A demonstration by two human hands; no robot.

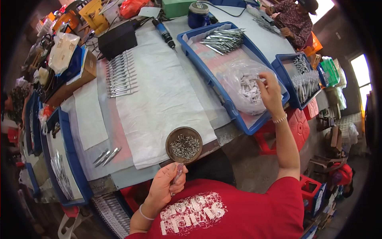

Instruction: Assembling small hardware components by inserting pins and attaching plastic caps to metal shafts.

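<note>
Near the table's front edge my left hand (165, 185) is closed round a slim, shiny metal piece (178, 173), one end of which sticks up past the fingers. Just beyond it stands a round brown bowl (168, 153) filled with small screws (186, 147). My right hand (271, 95) is over an open clear plastic bag (234, 75) of small white pieces (250, 88). Its thumb and fingers are pinched together at the pieces; what they hold is too small to make out. The bag lies in a blue tray (215, 89).
More metal pieces (225, 40) fill the tray's far end. A row of similar pieces (120, 75) lies on white cloth (159, 95). Beyond are an electric screwdriver (163, 32), a black box (117, 38) and a blue mug (198, 16). A person (292, 20) works at the far right.
</note>
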